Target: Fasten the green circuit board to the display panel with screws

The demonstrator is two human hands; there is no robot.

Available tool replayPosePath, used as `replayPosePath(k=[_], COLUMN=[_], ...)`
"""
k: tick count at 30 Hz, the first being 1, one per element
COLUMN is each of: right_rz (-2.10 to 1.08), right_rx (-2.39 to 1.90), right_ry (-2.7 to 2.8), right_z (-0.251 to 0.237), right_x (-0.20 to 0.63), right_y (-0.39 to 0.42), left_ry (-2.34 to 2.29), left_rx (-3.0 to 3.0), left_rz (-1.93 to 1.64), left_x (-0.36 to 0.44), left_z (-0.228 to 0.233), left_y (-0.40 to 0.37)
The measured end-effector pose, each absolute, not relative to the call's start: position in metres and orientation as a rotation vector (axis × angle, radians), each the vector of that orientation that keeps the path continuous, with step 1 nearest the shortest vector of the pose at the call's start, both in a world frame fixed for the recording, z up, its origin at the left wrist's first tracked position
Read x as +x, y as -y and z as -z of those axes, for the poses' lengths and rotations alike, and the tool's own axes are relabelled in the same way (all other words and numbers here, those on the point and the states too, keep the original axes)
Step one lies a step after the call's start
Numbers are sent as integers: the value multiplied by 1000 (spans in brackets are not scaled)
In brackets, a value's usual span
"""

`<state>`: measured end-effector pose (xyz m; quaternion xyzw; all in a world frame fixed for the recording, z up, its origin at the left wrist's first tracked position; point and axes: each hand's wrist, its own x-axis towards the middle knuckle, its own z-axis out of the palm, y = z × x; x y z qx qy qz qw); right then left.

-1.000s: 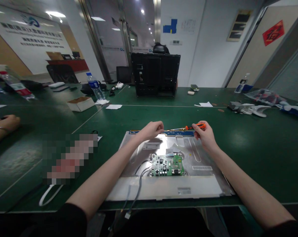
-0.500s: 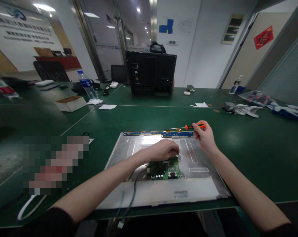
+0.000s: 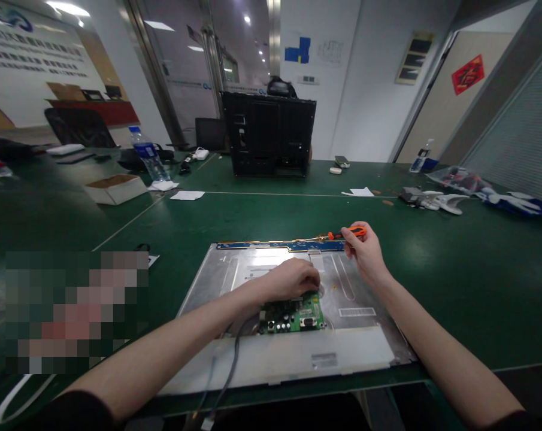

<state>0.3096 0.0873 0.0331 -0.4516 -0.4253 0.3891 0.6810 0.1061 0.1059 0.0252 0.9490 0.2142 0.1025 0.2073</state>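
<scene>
A silver display panel (image 3: 369, 335) lies face down on the green table in front of me. A green circuit board (image 3: 293, 316) sits on its middle, with grey cables (image 3: 232, 359) running off toward me. My left hand (image 3: 293, 278) rests fingers-down on the far edge of the board. My right hand (image 3: 364, 250) hovers over the panel's far right part and grips an orange-handled screwdriver (image 3: 342, 233), its shaft lying level and pointing left above the blue strip (image 3: 257, 245) along the panel's far edge.
A black monitor housing (image 3: 268, 134) stands upright at the far side. A water bottle (image 3: 145, 152), an open cardboard box (image 3: 114, 188) and paper scraps (image 3: 186, 195) lie far left. White plastic parts (image 3: 432, 200) lie far right. A white loop of cable (image 3: 19, 401) lies near left.
My left hand came back from the panel's far edge down onto the circuit board and stays there. My right hand kept the screwdriver almost still. The view has swung left.
</scene>
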Motion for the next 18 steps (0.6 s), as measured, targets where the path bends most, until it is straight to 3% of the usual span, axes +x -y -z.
replayPosePath(k=[18], right_rz=[-884], right_rx=[-990], right_ry=[955], right_z=[-37], right_x=[310], right_y=[-86], left_ry=[-471], left_rx=[2619], left_rz=[-359], left_x=[100], left_z=[-20], left_y=[-111])
